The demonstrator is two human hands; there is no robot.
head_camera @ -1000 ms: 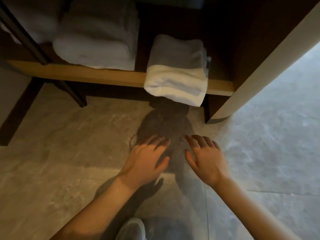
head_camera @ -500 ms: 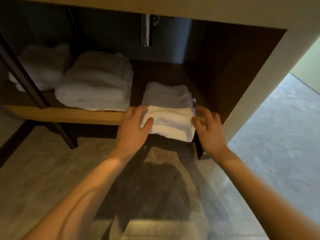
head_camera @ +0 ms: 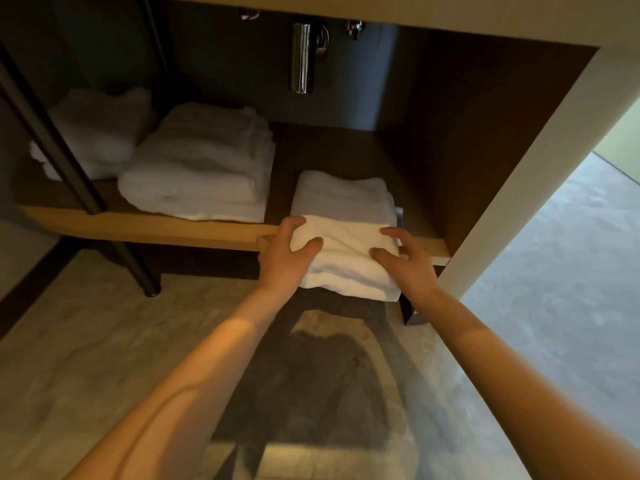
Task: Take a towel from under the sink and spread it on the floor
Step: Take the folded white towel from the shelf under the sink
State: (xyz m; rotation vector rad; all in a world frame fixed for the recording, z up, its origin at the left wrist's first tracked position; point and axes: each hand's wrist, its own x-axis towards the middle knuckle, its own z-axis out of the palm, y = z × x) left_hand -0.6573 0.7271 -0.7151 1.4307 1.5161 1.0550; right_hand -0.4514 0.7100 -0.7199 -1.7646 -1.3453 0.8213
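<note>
A folded white towel (head_camera: 346, 216) lies at the right end of the wooden shelf (head_camera: 145, 226) under the sink, its front end hanging over the shelf's edge. My left hand (head_camera: 284, 258) grips the towel's left front corner, thumb on top and fingers around the side. My right hand (head_camera: 408, 261) holds the right front corner, with fingers pressed onto the top fold. The stone floor (head_camera: 104, 341) below the shelf is bare.
A bigger stack of folded towels (head_camera: 201, 174) sits left of it, with another white bundle (head_camera: 97, 133) further left. A chrome drain pipe (head_camera: 303, 57) hangs above. A dark metal leg (head_camera: 69, 168) slants down to the floor. The cabinet's right wall (head_camera: 519, 202) stands close to my right hand.
Both hands rose from above the floor to the shelf and closed on the front corners of the folded towel. The view tilted up, showing the drain pipe.
</note>
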